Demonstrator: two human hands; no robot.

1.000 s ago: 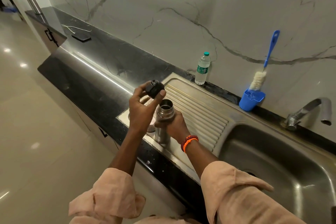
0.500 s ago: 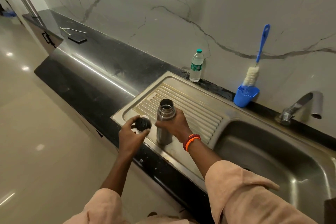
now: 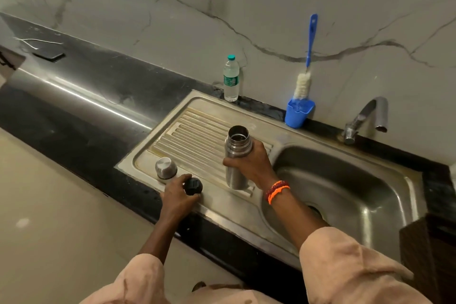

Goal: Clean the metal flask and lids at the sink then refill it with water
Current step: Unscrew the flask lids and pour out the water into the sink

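Black inner lid (image 3: 193,186), a second ago held up over the flask mouth, now lowered onto the drainboard (image 3: 197,130) beside steel cap (image 3: 166,168), left hand (image 3: 176,198) still gripping it; open flask (image 3: 236,155) upright in right hand's (image 3: 254,164) grasp; disassembly apparently complete, washing next.

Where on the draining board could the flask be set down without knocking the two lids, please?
The ribbed draining board is bare between the flask and the plastic bottle. The front left corner is crowded: the steel cap, the black lid and the left hand sit together.
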